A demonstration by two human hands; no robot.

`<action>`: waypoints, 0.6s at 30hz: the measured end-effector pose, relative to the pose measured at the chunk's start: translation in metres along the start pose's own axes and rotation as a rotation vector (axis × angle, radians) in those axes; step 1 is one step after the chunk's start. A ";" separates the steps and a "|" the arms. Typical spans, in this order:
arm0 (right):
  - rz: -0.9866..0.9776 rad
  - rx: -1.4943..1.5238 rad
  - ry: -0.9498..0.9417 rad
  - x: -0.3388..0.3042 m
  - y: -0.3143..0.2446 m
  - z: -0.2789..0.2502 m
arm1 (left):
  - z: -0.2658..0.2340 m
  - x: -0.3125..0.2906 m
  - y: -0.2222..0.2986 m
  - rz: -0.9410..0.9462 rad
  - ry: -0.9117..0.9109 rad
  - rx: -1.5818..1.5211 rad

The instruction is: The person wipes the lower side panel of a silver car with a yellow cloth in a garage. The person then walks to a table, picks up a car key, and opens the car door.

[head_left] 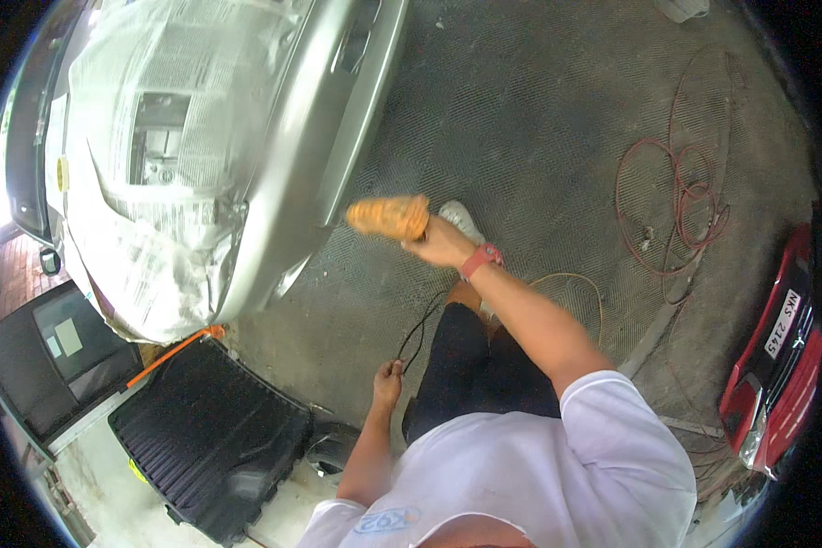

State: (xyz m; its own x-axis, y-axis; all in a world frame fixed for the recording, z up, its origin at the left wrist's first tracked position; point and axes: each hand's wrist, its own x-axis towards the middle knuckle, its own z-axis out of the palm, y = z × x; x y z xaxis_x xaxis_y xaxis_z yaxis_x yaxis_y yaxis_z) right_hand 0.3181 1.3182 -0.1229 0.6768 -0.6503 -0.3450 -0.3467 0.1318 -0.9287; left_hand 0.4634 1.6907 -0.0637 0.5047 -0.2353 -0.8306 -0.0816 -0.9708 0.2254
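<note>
Floor: grey, textured, over most of the middle and far right. Silver car body, far left, its left part covered with printed paper sheets. Person at the near edge, white T-shirt, dark shorts.

Near left: large black ribbed panel, lying tilted, an orange strip along its far left edge. Farther left, a dark flat panel with a window-like pane. Right edge: red car section with a white plate. Far right: thin red hose in loose loops on the floor.

Orange blocky object, blurred, exact kind unclear: mid-scene, just right of the silver car body; contact with it cannot be told. Right grip, arm stretched forward, is clamped on its right end. White shoe just beyond that hand; red wristband on the wrist.

Left grip, nearer and lower, beside the shorts: fingers closed on a thin black cord, which runs up and to the right in a narrow loop.
</note>
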 end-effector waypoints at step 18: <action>-0.027 0.060 0.500 0.258 -0.080 -0.437 | 0.062 0.065 0.368 0.199 -0.122 0.239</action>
State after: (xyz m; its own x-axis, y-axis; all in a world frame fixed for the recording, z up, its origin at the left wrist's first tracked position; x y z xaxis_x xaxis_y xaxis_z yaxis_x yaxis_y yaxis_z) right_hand 0.2370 0.8133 -0.0782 0.2866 -0.9309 -0.2266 -0.2853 0.1429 -0.9477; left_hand 0.4130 1.3154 -0.0666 0.3530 -0.4111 -0.8405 -0.3748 -0.8852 0.2756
